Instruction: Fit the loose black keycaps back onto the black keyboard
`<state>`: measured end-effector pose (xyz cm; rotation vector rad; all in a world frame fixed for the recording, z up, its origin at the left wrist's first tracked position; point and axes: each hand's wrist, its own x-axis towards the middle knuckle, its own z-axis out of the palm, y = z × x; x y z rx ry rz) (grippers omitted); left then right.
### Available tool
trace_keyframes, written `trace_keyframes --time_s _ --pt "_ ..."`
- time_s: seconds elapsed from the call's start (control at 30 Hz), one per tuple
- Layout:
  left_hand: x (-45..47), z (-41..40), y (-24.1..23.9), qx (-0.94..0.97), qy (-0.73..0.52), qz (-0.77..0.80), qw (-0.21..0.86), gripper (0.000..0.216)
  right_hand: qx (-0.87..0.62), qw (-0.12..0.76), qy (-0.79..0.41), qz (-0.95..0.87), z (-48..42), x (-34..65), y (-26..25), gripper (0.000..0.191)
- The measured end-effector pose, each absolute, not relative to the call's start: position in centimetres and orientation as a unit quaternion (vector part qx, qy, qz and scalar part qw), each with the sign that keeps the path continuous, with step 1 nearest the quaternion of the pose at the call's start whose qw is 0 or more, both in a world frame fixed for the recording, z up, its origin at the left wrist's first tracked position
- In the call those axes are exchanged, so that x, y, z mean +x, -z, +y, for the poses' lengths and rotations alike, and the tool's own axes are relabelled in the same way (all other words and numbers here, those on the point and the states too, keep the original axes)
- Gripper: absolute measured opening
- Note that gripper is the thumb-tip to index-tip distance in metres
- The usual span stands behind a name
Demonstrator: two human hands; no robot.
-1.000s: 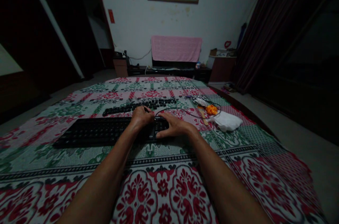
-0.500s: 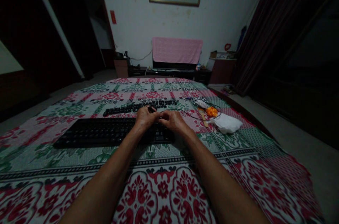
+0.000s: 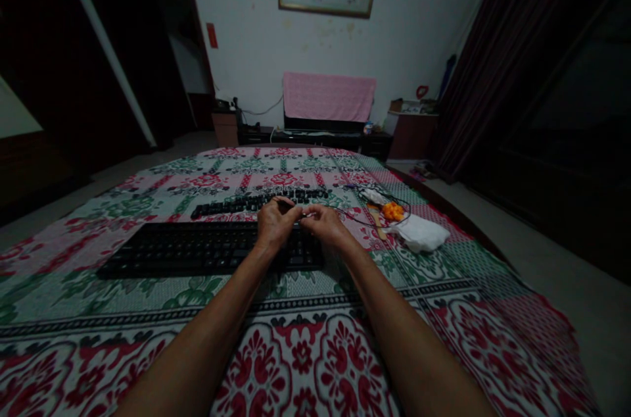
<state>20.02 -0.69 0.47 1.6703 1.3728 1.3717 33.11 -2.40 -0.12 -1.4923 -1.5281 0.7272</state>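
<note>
A black keyboard lies on the patterned cloth, its right end partly hidden by my hands and forearms. My left hand is over that end, fingers curled around something small and dark that I cannot make out. Close beside it, my right hand has its thumb and fingers pinched, the fingertips almost meeting the left ones. Whatever is in that pinch is too small and dim to name. Behind the hands lie several loose black keycaps in uneven rows.
To the right are a thin black cable, an orange knobbly object, a flat wooden stick and crumpled white tissue. The flowered cloth covers the table. A pink towel hangs by the far wall.
My left hand has turned slightly and shifted a little to the right. Both hands stay close together over the keyboard's right end. The view has tilted very slightly.
</note>
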Motion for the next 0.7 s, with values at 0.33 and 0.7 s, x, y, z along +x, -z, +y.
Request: trace_keyframes --time_s 0.33,0.7 --pt "19.3 -0.4 -0.6 0.597 -0.559 0.513 0.26 0.022 -0.61 0.443 -0.267 -0.6 -1.8 33.0 0.8 0.025" --pt "18.2 1.1 0.5 0.562 -0.574 0.501 0.323 0.024 -0.695 0.345 -0.089 -0.624 5.9 38.2 2.5 0.022"
